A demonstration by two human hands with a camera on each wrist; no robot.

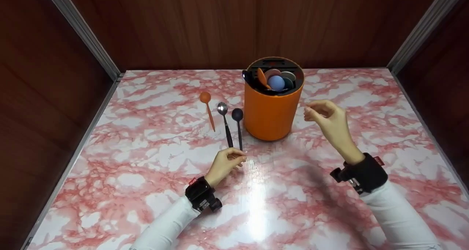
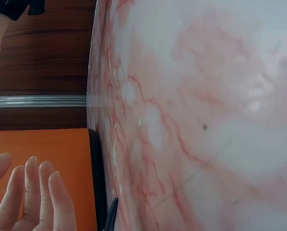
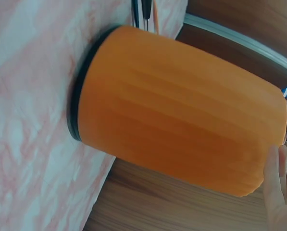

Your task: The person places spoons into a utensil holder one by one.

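Down by the near ends of the spoons, the left hand (image 1: 225,164) rests on the counter (image 1: 146,176) with its fingers loosely curled and nothing in its grip; its fingertips lie just at the handle end of the dark spoon (image 1: 238,127), though I cannot tell whether they touch it. Beside that spoon lies a silver-bowled spoon (image 1: 224,121), and farther left an orange spoon (image 1: 208,109), all three side by side with bowls pointing away. Just right of them stands the orange holder (image 1: 271,110), upright, with more spoons (image 1: 275,82) standing inside it. On its far side the right hand (image 1: 328,120) hovers above the counter near the holder's rim, fingers lightly bent, grasping nothing, apart from the holder.
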